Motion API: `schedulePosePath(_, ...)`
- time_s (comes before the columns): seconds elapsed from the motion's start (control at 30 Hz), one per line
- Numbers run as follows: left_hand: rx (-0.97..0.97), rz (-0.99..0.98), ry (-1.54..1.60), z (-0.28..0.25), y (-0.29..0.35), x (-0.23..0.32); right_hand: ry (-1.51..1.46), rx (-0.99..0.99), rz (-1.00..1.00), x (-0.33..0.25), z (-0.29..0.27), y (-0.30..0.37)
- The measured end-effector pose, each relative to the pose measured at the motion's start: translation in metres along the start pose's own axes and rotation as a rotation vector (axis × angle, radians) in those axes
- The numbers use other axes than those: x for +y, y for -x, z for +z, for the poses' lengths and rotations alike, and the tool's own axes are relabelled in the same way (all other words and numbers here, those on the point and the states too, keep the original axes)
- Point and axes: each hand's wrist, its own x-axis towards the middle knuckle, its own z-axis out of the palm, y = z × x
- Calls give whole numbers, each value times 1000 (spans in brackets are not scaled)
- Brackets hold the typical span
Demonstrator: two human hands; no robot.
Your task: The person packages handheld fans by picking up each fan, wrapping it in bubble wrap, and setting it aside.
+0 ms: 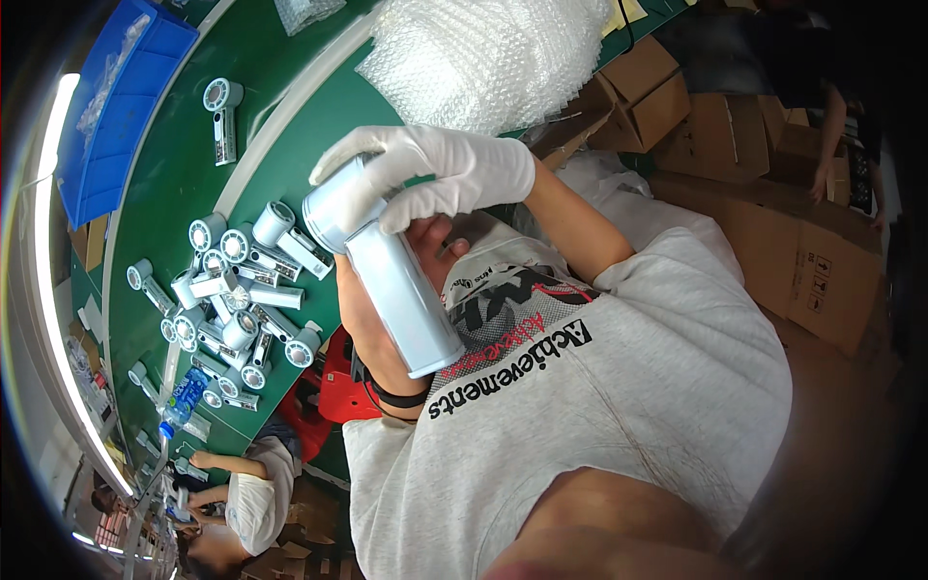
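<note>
A pale blue handheld fan [406, 300], with a round head and a long flat-sided handle, is held up in front of my chest. My right hand [435, 174], in a white glove, is closed round its head, with the thumb near the joint to the handle. My bare left hand [432, 235] is mostly hidden behind the fan; its curled fingers show beside the handle, closed against the fan's far side. A dark band circles the left forearm. A pile of similar handheld fans [237, 290] lies on the green table [280, 164] to the left.
Bubble wrap [483, 63] is heaped on the table's far side. A blue bin [121, 106] stands at far left, near a lone fan [223, 121]. A bottle [184, 396] lies by the pile. Cardboard boxes [725, 130] stand at right; another person [256, 493] sits at lower left.
</note>
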Motion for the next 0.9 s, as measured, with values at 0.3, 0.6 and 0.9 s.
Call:
schedulePosePath(0.3, -57, 79, -131, -4, 24, -11, 35, -2, -84, -26, 16, 8)
schedulePosePath(0.6, 97, 683, -337, -6, 6, -7, 235, 13, -469, -29, 55, 27)
schedulePosePath(0.9, -47, 972, -633, -24, -39, 17, 729, 386, 339, 3, 85, 49)
